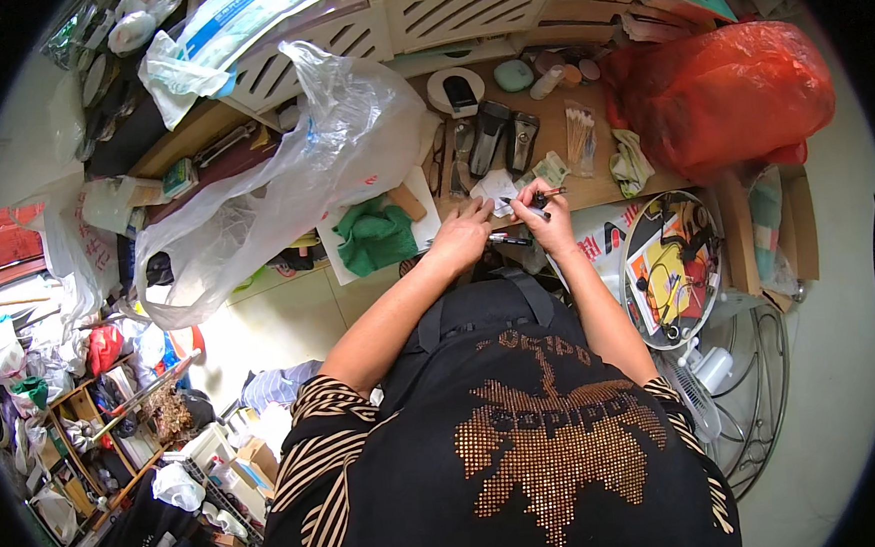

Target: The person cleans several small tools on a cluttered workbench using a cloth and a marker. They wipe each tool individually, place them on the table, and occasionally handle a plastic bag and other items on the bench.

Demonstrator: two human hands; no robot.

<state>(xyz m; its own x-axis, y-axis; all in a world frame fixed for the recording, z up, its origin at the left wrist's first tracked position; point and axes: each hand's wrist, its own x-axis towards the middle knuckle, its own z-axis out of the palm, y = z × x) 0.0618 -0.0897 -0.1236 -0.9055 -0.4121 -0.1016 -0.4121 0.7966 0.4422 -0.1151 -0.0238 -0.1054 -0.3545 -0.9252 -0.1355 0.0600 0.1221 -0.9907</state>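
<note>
My right hand (546, 217) grips a dark pen (536, 203), its tip over a small white paper (496, 189). My left hand (463, 230) rests with fingers apart at the paper's lower left edge. Below the paper lies a black-and-white marker (510, 238). Behind are two dark electric shavers (490, 135), a bag of cotton swabs (580, 134), a banknote-like slip (546, 170) and a pale crumpled cloth (629, 161). Left of my hands, a green cloth (370, 235) and a wooden block (406, 203) lie on a white sheet (342, 267).
A clear plastic bag (282, 193) covers the desk's left side; a red bag (717, 96) fills the right. A slotted white rack (456, 10) stands behind. At right are a round mirror (671, 269), fan (709, 365) and cardboard box (735, 230). Clutter (116, 424) piles lower left.
</note>
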